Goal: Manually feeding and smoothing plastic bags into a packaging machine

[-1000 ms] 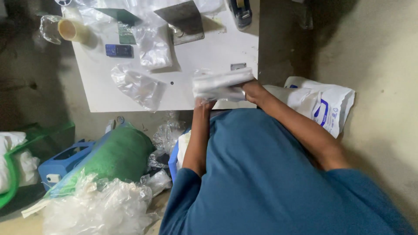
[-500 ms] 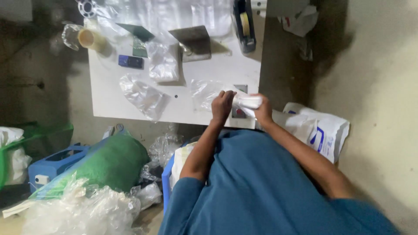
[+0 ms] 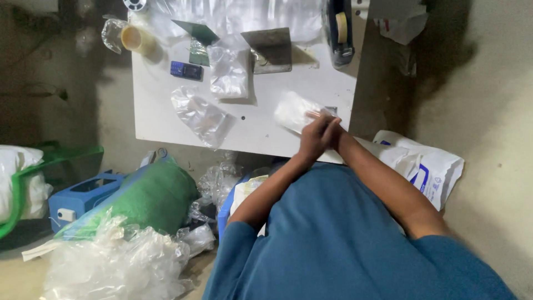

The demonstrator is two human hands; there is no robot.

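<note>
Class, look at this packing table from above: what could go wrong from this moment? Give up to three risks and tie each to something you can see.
1. Both hands, left hand and right hand, press a white packet close to the white table edge; it might slip off.
2. The clear plastic bag lies near the front edge and could slide onto the cluttered floor.
3. The blue phone sits among loose bags and may get covered or knocked.

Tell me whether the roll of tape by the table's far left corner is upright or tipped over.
Tipped over: the roll of tape lies on its side on the white table, its round open end facing the camera.
</note>
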